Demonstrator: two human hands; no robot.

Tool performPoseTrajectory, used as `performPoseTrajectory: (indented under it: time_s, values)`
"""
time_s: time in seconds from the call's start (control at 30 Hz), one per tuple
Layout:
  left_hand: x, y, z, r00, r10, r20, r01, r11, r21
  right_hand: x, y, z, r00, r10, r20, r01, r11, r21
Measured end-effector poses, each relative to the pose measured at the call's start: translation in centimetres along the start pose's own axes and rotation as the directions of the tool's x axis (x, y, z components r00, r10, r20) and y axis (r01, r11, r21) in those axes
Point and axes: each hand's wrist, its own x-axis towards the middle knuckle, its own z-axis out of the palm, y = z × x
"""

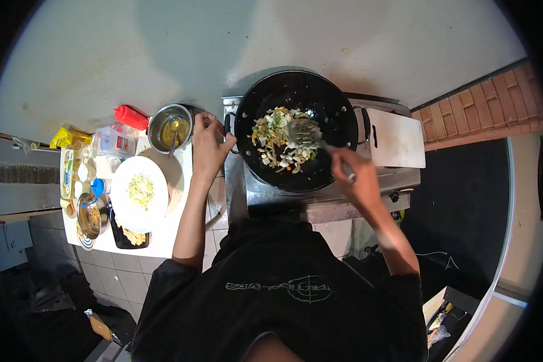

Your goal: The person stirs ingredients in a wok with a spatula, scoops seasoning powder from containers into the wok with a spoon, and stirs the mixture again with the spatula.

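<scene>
A black two-handled wok sits on the stove, with chopped vegetables and pale pieces spread over its bottom. My right hand is closed around the handle of a metal slotted spatula, whose blade is down among the food. My left hand is at the wok's left side, next to its loop handle. Its thumb is spread from the bent fingers, and no grip on the handle shows. Just left of this hand stands a steel bowl of yellowish liquid with a spoon in it.
On the white side table are a white plate of chopped greens, a black tray, a steel bowl, a red squeeze bottle and clear plastic containers. A white board lies right of the wok. A wall rises behind.
</scene>
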Motion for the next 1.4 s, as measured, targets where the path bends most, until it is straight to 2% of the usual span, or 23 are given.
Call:
performPoseTrajectory:
  time_s: [0.1, 0.13, 0.2, 0.23, 0.3, 0.33, 0.37, 0.4, 0.5, 0.53, 0.57, 0.63, 0.73, 0.77, 0.83, 0.9, 1.0, 1.1, 1.17, 1.23, 1.3, 1.33, 1.4]
  values:
    - [-0.1, 0.2, -0.1, 1.000, 0.013, -0.005, -0.013, 1.000, 0.005, 2.9, -0.8, -3.3, 0.966, 0.223, -0.132, -0.224, 0.975, 0.003]
    - [-0.2, 0.1, 0.0, 1.000, 0.009, -0.005, -0.009, 1.000, 0.008, 4.0, -0.4, -3.9, 0.965, 0.226, -0.134, -0.228, 0.974, 0.003]
    - [-0.1, 0.1, 0.0, 1.000, 0.001, 0.008, -0.001, 1.000, -0.009, 6.2, 0.9, -4.6, 0.966, 0.225, -0.128, -0.254, 0.915, -0.314]
    - [-0.2, 0.1, 0.0, 1.000, -0.013, 0.016, 0.013, 1.000, -0.025, 6.9, 2.5, -4.0, 0.965, 0.229, -0.130, -0.259, 0.913, -0.316]
    - [-0.2, 0.1, 0.1, 1.000, -0.004, 0.018, 0.004, 1.000, -0.023, 7.2, 6.6, -1.0, 0.959, 0.282, 0.018, -0.279, 0.954, -0.108]
    - [-0.2, 0.0, 0.2, 1.000, 0.002, 0.017, -0.001, 1.000, -0.017, 7.1, 7.0, 0.0, 0.960, 0.278, 0.016, -0.275, 0.955, -0.109]
    - [-0.2, -0.1, 0.1, 1.000, 0.001, 0.010, -0.001, 1.000, -0.017, 7.1, 7.0, 1.0, 0.908, 0.386, 0.163, -0.414, 0.887, 0.204]
    - [-0.1, -0.3, 0.0, 1.000, 0.001, 0.018, -0.001, 1.000, -0.027, 7.3, 6.8, 1.5, 0.840, 0.426, 0.337, -0.542, 0.699, 0.467]
    - [0.0, -0.7, 0.0, 0.999, 0.030, -0.023, -0.030, 0.999, 0.014, 6.3, 4.2, -0.1, 0.909, 0.270, 0.318, -0.381, 0.848, 0.369]
    - [0.0, -0.6, -0.1, 1.000, 0.022, -0.019, -0.022, 1.000, -0.006, 6.5, 3.4, -1.4, 0.945, 0.109, 0.307, -0.201, 0.937, 0.285]
    - [0.1, -0.3, -0.1, 1.000, 0.020, -0.011, -0.021, 0.999, -0.028, 7.1, 3.4, -2.5, 0.943, 0.111, 0.314, -0.205, 0.936, 0.286]
    - [0.2, 0.0, -0.2, 1.000, 0.030, -0.002, -0.030, 0.999, -0.032, 9.1, 4.4, -4.1, 0.959, -0.045, 0.278, -0.004, 0.985, 0.174]
    - [0.3, -0.1, 0.0, 1.000, 0.011, -0.007, -0.011, 0.999, -0.030, 13.0, 6.3, -4.3, 0.951, -0.162, 0.264, 0.127, 0.982, 0.143]
    - [0.3, -0.1, 0.0, 1.000, 0.019, -0.002, -0.019, 0.999, -0.032, 13.7, 7.0, -3.7, 0.954, -0.156, 0.256, 0.123, 0.982, 0.140]
    - [0.4, -0.1, -0.1, 1.000, -0.009, 0.018, 0.010, 0.999, -0.044, 14.1, 8.3, -1.3, 0.893, 0.006, 0.450, -0.186, 0.916, 0.356]
    - [0.6, 0.0, -0.3, 1.000, 0.023, 0.017, -0.023, 0.999, -0.024, 13.1, 7.5, -0.6, 0.827, -0.149, 0.542, -0.114, 0.900, 0.420]
    - [0.4, -0.3, -0.3, 0.999, -0.031, 0.020, 0.032, 0.998, -0.050, 11.9, 3.4, -2.8, 0.843, -0.171, 0.510, -0.030, 0.932, 0.362]
    - [0.4, -0.3, -0.2, 1.000, 0.007, -0.003, -0.007, 0.999, -0.033, 12.3, 1.1, -5.9, 0.900, -0.128, 0.417, 0.044, 0.978, 0.206]
    - [0.6, -0.3, -0.1, 1.000, -0.028, 0.015, 0.028, 0.998, -0.060, 12.9, -0.6, -7.1, 0.890, 0.287, 0.355, -0.268, 0.958, -0.103]
    - [0.7, -0.2, 0.0, 1.000, -0.012, 0.014, 0.012, 0.999, -0.046, 13.1, -0.4, -6.8, 0.904, 0.300, 0.305, -0.273, 0.954, -0.127]
    - [0.7, -0.2, 0.0, 1.000, -0.001, 0.012, 0.002, 1.000, -0.030, 12.8, 0.8, -5.5, 0.804, 0.503, 0.317, -0.479, 0.864, -0.156]
    - [0.7, 0.0, 0.1, 1.000, 0.007, 0.009, -0.007, 1.000, -0.008, 11.8, 2.6, -4.1, 0.803, 0.503, 0.319, -0.478, 0.864, -0.158]
    - [0.4, 0.0, 0.1, 1.000, 0.006, 0.002, -0.006, 1.000, 0.012, 9.1, 6.9, -1.0, 0.749, 0.569, 0.339, -0.656, 0.709, 0.259]
